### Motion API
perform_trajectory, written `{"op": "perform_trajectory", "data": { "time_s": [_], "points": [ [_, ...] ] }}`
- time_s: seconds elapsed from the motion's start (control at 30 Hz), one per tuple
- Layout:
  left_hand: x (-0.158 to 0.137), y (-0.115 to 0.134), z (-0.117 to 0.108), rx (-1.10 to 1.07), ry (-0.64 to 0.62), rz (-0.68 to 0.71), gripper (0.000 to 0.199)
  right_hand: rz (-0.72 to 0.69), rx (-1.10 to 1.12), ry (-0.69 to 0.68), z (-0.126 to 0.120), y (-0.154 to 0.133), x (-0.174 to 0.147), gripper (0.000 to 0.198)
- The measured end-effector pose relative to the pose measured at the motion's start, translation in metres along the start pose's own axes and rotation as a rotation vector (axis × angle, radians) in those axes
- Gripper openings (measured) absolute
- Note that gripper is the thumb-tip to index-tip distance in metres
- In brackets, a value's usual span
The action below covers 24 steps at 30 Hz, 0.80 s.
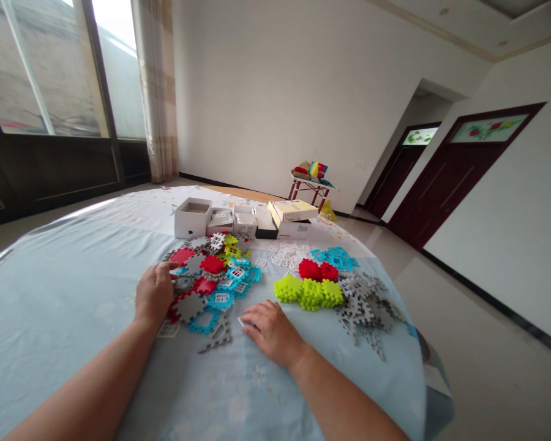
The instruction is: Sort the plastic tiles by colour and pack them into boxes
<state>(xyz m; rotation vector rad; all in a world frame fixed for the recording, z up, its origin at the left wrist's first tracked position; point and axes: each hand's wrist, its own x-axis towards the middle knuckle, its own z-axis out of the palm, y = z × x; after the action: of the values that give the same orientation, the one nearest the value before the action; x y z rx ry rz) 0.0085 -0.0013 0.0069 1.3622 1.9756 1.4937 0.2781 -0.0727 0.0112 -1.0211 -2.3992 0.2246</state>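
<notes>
Right hand (273, 331) pinches a small white plastic piece (241, 321), best lightly; left hand (155, 291), grip unclear, touches the multicoloured plastic-tile pile (211, 264) toward the bench's (73, 269) left edge.

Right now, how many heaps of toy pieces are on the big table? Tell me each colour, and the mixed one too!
Mixed-colour heap: 1
White heap: 1
Blue heap: 1
Red heap: 1
Lime-green heap: 1
Grey heap: 1
Total: 6 heaps. Single pieces overlap too much to count.
</notes>
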Motion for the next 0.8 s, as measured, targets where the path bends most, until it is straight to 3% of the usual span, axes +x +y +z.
{"op": "perform_trajectory", "data": {
  "time_s": [0.2, 0.33, 0.53, 0.67, 0.8],
  "points": [
    [-0.001, 0.0, 0.0, 0.001, -0.009, 0.022, 0.042, 0.048, -0.063, 0.131, -0.023, 0.013, 0.015, 0.024],
    [-0.003, 0.003, -0.001, 0.002, 0.0, 0.017, 0.043, 0.175, -0.138, 0.203, -0.044, 0.047, 0.037, 0.023],
    [-0.003, 0.003, 0.0, -0.004, 0.011, 0.012, 0.043, 0.309, -0.24, 0.446, -0.057, 0.087, 0.053, 0.033],
    [-0.001, -0.001, 0.001, 0.005, 0.011, 0.033, 0.043, 0.219, -0.195, 0.482, -0.04, 0.076, 0.045, 0.031],
    [0.0, -0.004, 0.003, 0.001, 0.01, 0.036, 0.044, 0.138, -0.055, 0.381, -0.02, 0.044, 0.037, 0.025]
  ]
}}
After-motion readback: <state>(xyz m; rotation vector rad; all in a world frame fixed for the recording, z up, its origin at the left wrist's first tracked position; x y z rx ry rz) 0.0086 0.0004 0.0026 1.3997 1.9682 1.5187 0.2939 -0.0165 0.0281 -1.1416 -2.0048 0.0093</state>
